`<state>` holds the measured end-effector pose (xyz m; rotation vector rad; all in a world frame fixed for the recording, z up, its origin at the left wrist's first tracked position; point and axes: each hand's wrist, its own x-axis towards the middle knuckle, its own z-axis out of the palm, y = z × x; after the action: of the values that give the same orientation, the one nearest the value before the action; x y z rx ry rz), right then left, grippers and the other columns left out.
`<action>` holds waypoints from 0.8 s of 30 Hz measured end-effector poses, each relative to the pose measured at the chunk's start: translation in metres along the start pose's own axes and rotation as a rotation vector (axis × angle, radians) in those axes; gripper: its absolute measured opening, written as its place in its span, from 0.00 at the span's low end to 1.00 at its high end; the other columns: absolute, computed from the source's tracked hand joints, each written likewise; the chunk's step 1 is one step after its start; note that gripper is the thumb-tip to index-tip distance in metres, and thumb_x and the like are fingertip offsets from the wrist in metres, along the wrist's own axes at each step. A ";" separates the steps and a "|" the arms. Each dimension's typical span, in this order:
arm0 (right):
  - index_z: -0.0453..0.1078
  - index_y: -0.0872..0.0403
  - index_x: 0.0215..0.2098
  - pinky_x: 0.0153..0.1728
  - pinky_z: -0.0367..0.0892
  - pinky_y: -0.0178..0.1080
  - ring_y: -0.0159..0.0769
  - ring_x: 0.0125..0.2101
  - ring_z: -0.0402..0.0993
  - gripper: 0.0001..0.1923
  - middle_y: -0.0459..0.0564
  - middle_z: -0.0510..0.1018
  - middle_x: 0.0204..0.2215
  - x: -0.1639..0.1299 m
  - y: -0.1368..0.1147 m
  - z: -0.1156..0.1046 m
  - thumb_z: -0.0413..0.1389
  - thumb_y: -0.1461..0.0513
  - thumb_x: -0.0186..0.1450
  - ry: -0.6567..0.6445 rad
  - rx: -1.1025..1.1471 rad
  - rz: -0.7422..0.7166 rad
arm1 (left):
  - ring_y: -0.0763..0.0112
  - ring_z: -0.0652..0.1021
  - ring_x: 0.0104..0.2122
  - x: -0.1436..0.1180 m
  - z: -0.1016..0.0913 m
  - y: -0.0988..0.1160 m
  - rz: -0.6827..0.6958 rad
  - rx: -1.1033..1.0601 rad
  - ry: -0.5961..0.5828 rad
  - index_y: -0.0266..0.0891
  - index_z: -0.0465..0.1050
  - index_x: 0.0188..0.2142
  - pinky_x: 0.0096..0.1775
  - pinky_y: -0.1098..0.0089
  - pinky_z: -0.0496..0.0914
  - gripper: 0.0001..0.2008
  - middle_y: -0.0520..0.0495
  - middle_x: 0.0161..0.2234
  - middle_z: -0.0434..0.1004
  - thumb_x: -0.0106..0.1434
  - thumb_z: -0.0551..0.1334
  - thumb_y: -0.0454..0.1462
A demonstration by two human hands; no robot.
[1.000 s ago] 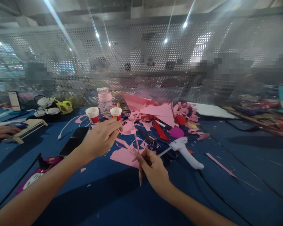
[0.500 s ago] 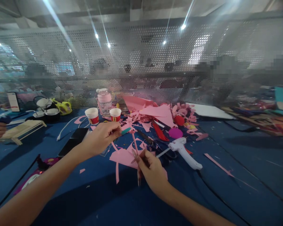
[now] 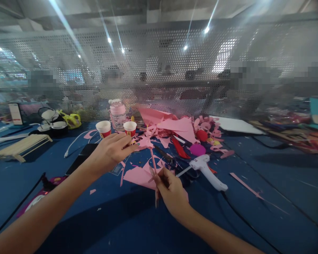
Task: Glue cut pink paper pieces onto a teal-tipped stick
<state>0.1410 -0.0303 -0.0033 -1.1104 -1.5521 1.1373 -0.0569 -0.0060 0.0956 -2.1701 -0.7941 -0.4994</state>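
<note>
My right hand [image 3: 172, 192] grips a thin pink stick [image 3: 153, 165] and holds it upright over the blue table [image 3: 254, 211]. A small pink paper piece [image 3: 145, 143] sits at the stick's top. My left hand [image 3: 110, 152] pinches that paper piece at the top of the stick, and a pink paper strip [image 3: 122, 174] hangs down below the hand. A larger pink paper sheet [image 3: 139, 175] lies flat on the table under both hands.
A white glue gun [image 3: 208, 171] lies right of my right hand, its black cord running toward me. Pink paper scraps [image 3: 180, 128], red scissors [image 3: 179, 147], two paper cups [image 3: 104, 128], a pink-lidded jar [image 3: 117, 112] and a black phone [image 3: 82, 158] lie behind. A perforated metal screen [image 3: 159, 70] closes the back.
My left hand has shifted slightly at the stick's top and the hanging pink strip has swung. The other person's hand at the left edge has left the view.
</note>
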 end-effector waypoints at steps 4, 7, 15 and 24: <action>0.59 0.53 0.25 0.12 0.58 0.28 0.25 0.09 0.61 0.15 0.37 0.62 0.09 -0.001 -0.001 0.001 0.51 0.51 0.60 -0.005 0.012 0.004 | 0.71 0.70 0.25 -0.002 0.005 0.003 -0.008 0.079 -0.004 0.35 0.73 0.35 0.26 0.72 0.64 0.13 0.48 0.23 0.71 0.63 0.50 0.29; 0.58 0.53 0.24 0.11 0.57 0.28 0.26 0.09 0.61 0.15 0.37 0.62 0.08 -0.001 -0.002 0.001 0.52 0.52 0.59 -0.011 -0.005 0.016 | 0.68 0.71 0.30 -0.002 0.009 0.008 -0.077 0.075 -0.039 0.35 0.73 0.37 0.30 0.69 0.67 0.12 0.45 0.27 0.73 0.61 0.52 0.29; 0.56 0.52 0.23 0.12 0.58 0.29 0.27 0.09 0.61 0.15 0.37 0.62 0.08 -0.001 -0.002 0.002 0.52 0.52 0.59 -0.006 -0.003 0.035 | 0.68 0.73 0.30 -0.004 0.021 0.017 -0.387 -0.110 -0.046 0.39 0.75 0.36 0.30 0.69 0.69 0.09 0.46 0.29 0.74 0.59 0.56 0.32; 0.55 0.52 0.22 0.11 0.59 0.29 0.25 0.10 0.60 0.17 0.37 0.62 0.10 0.000 -0.004 0.003 0.52 0.50 0.58 -0.002 0.200 0.091 | 0.70 0.78 0.24 -0.002 0.045 0.033 -0.763 -0.676 0.191 0.39 0.77 0.31 0.26 0.72 0.73 0.06 0.48 0.27 0.80 0.53 0.63 0.33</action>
<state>0.1375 -0.0321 0.0001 -1.0540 -1.3669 1.3238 -0.0317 0.0104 0.0479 -2.2728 -1.5024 -1.5151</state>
